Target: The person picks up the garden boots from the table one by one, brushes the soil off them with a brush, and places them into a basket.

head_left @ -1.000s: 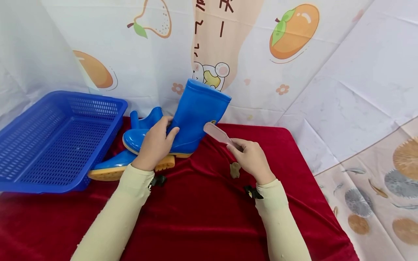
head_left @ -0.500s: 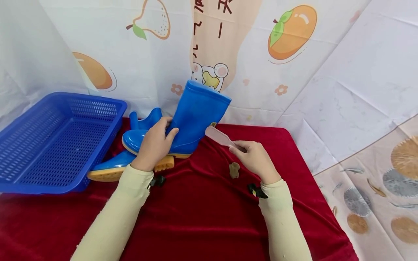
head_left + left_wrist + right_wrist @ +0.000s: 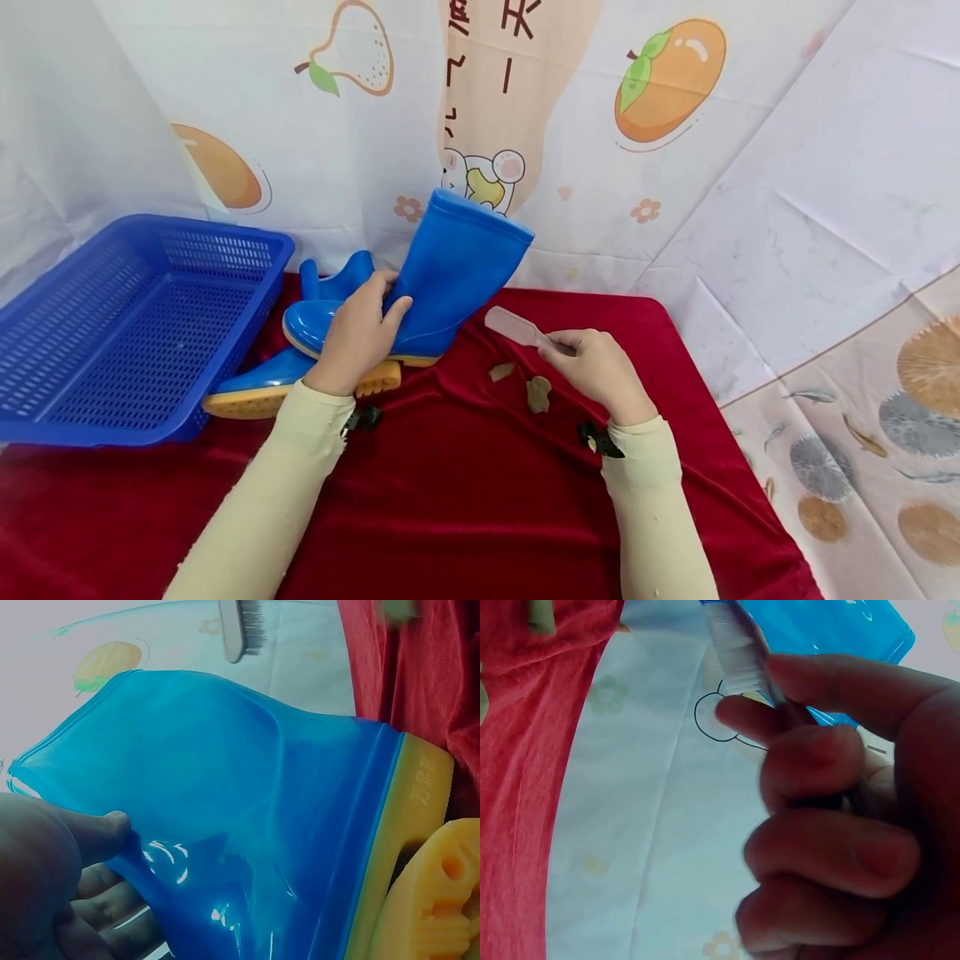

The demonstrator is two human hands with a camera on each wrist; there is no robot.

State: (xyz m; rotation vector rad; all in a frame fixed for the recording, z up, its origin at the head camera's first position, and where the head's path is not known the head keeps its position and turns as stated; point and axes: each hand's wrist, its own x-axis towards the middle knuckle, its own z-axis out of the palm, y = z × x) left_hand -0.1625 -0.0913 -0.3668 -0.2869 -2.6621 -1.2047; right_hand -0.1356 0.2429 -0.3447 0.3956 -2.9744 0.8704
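Over the red cloth (image 3: pixel 465 483), a glossy blue boot (image 3: pixel 459 271) with a yellow sole (image 3: pixel 418 361) tilts, gripped by the left hand (image 3: pixel 358 333); beside it, the right hand (image 3: pixel 598 371) curls its fingers round a pale brush (image 3: pixel 516 326)

Mid-frame I see a slim, pale pinkish brush (image 3: pixel 513 325) and a glossy blue rubber boot (image 3: pixel 461 271) with a yellow sole (image 3: pixel 420 361). The perforated plastic basket (image 3: pixel 168 312) at left reads darker blue to me. Low down, deep red velvety cloth (image 3: pixel 465 492), 2 flat brown pieces (image 3: pixel 537 394); up top, white fabric (image 3: pixel 585 108) patterned with orange fruit (image 3: pixel 671 82).
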